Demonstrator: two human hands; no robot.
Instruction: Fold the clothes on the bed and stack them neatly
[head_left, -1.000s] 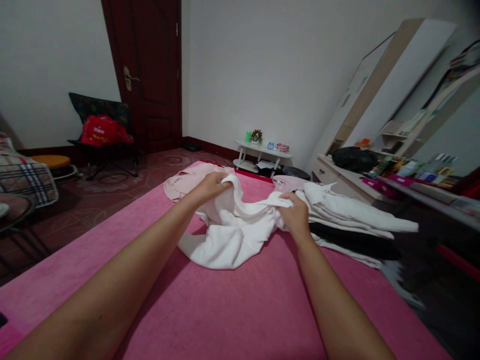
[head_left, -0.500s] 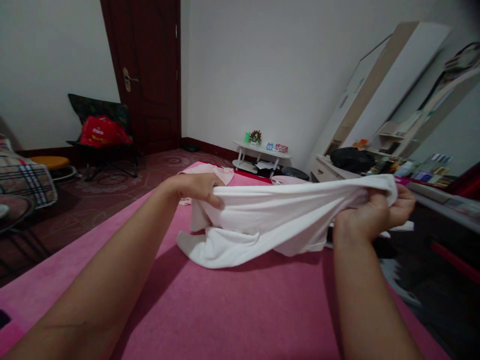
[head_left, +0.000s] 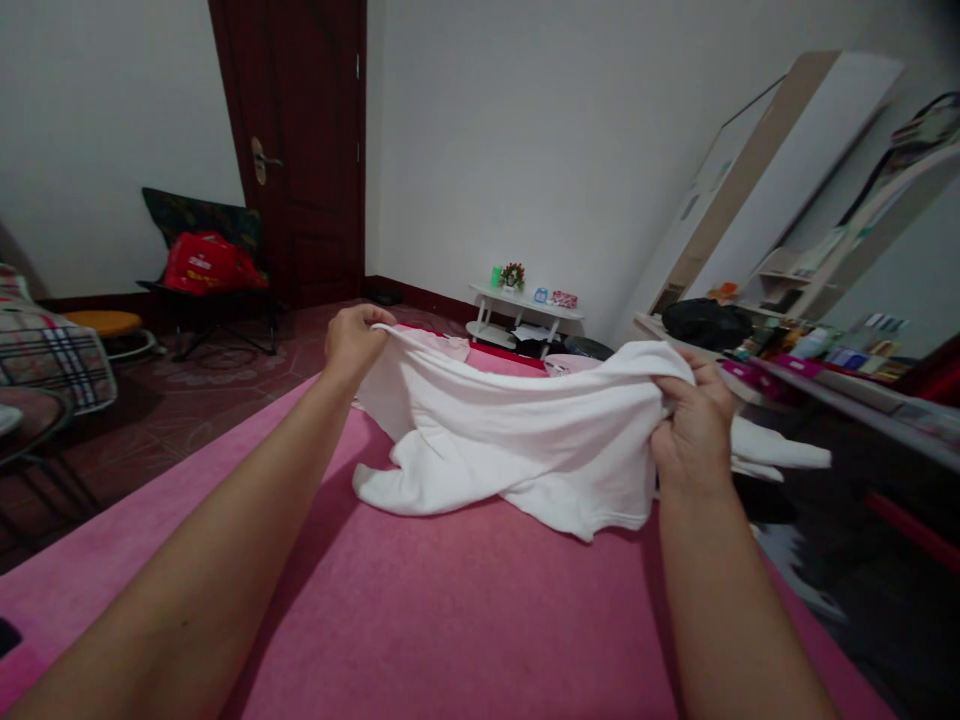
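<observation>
A white long-sleeved garment (head_left: 517, 430) is stretched between my two hands, its upper edge raised above the pink bed cover (head_left: 465, 620). My left hand (head_left: 356, 340) pinches its far left corner between thumb and fingers. At the other end, my right hand (head_left: 694, 420) is closed on the bunched cloth. The lower folds hang down and rest on the cover, and one sleeve-like end points left. Another white piece of cloth sticks out to the right, beyond my right wrist. Behind the garment lies a pale pink cloth (head_left: 446, 346), mostly hidden.
A low white shelf (head_left: 525, 300) with small items stands by the far wall. To the left are a folding chair (head_left: 202, 215) with a red bag (head_left: 214, 262) and an orange stool (head_left: 101, 323). A cluttered dressing table with a black bag (head_left: 705, 322) stands at the right.
My left hand has moved up and slightly left, now holding the garment's corner. My right hand has moved left and a little down. The cloth sags more between them.
</observation>
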